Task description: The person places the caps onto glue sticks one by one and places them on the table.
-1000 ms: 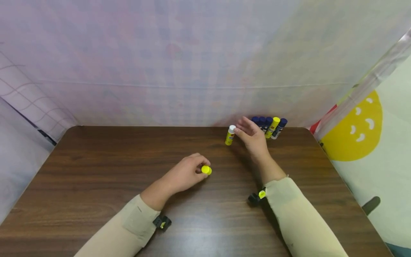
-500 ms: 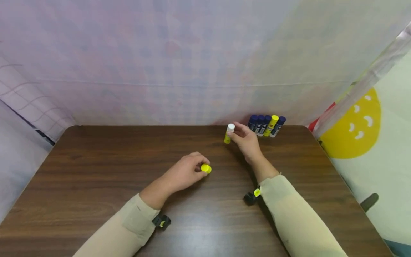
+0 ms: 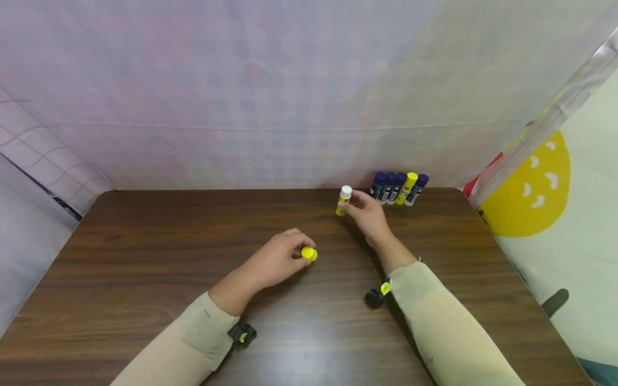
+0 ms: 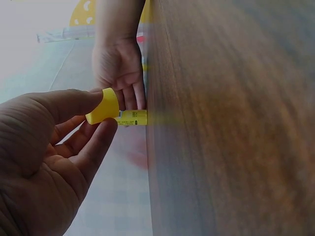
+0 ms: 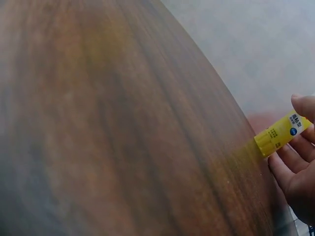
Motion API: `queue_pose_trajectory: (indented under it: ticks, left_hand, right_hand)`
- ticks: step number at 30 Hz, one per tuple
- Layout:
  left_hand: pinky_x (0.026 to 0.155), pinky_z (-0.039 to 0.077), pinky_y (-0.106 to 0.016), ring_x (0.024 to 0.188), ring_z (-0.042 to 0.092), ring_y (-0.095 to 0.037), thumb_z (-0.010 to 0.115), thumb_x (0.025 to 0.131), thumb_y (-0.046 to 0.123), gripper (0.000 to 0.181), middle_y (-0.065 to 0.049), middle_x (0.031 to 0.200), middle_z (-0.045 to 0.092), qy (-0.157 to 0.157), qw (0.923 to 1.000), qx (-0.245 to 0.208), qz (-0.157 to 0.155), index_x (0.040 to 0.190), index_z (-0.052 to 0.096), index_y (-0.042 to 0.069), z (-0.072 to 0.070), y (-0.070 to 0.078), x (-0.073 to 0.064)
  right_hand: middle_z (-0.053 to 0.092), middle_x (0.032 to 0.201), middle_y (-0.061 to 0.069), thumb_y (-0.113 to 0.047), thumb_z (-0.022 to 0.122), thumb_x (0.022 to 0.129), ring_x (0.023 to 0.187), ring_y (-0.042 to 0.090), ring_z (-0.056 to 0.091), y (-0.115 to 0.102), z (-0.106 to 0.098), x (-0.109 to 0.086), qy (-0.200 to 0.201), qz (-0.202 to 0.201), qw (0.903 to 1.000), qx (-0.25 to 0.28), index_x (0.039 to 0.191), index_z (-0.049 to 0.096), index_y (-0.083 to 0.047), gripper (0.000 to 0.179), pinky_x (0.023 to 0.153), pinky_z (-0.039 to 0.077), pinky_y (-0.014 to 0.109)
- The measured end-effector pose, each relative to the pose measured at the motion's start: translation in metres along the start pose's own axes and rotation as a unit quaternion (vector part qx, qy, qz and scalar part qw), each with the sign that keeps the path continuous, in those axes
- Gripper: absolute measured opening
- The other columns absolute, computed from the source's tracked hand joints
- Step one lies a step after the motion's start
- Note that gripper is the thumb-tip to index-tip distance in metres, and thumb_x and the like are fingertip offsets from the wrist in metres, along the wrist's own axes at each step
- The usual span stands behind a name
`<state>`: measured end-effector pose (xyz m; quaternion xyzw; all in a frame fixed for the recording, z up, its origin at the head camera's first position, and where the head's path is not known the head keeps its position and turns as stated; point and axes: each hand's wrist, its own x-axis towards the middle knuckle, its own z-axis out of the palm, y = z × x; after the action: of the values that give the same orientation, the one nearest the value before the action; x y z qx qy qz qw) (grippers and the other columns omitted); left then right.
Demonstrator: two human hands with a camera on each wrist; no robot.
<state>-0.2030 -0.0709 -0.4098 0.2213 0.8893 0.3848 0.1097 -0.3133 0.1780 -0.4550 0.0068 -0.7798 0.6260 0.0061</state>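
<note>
My left hand (image 3: 275, 261) pinches a yellow cap (image 3: 309, 253) between thumb and fingers over the middle of the table. The cap (image 4: 105, 108) also shows clearly in the left wrist view. Farther back, my right hand (image 3: 370, 217) holds an uncapped yellow glue stick (image 3: 345, 196) between thumb and fingers. The stick is upright with its white end on top. Its yellow barrel (image 5: 281, 133) and printed label appear in the right wrist view, with the base at the tabletop. Part of the barrel is hidden behind the thumb.
Right of my right hand, along the table's back edge, several capped glue sticks (image 3: 389, 187) stand in a row, most with dark blue caps. Among them is one yellow glue stick (image 3: 407, 187). A patterned curtain (image 3: 260, 107) hangs behind the brown wooden table (image 3: 169, 230).
My right hand has moved slightly left and down, and its fingers have closed round the uncapped glue stick. The left hand keeps its pinch on the yellow cap almost unmoved.
</note>
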Motion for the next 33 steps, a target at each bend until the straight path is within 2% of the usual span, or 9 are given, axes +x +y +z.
queue_pose_trajectory:
  ticks: [16, 24, 33]
  left_hand:
    - [0.093, 0.061, -0.029, 0.105, 0.069, -0.016, 0.075, 0.096, 0.012, 0.026, 0.001, 0.117, 0.066, -0.005, 1.0, -0.001, -0.007, 0.122, 0.071, 0.011, -0.0001, 0.0011, 0.0001]
    - [0.093, 0.061, -0.029, 0.106, 0.07, -0.016, 0.075, 0.097, 0.014, 0.025, 0.001, 0.117, 0.066, -0.011, 0.9999, 0.0, -0.007, 0.121, 0.07, 0.011, -0.0011, 0.0008, 0.0006]
    - [0.094, 0.06, -0.026, 0.107, 0.07, -0.016, 0.074, 0.098, 0.013, 0.027, 0.0, 0.118, 0.066, -0.003, 0.9998, -0.007, 0.02, 0.124, 0.072, 0.011, -0.001, -0.0008, -0.0006]
  right_hand:
    - [0.065, 0.137, 0.023, -0.015, 0.074, 0.097, 0.122, 0.025, 0.062, 0.0032, -0.0004, 0.0004, -0.006, 0.006, 0.9999, -0.013, 0.139, 0.06, 0.003, 0.048, 0.091, 0.052, 0.015]
    - [0.066, 0.135, 0.023, -0.016, 0.074, 0.097, 0.115, 0.019, 0.063, 0.0066, -0.0012, 0.003, -0.005, 0.001, 0.9997, -0.025, 0.138, 0.062, 0.002, 0.046, 0.092, 0.052, 0.016]
    - [0.066, 0.136, 0.023, -0.016, 0.074, 0.097, 0.121, 0.026, 0.061, 0.0026, -0.0013, -0.0003, -0.003, 0.006, 0.9994, -0.033, 0.137, 0.062, 0.002, 0.045, 0.095, 0.05, 0.019]
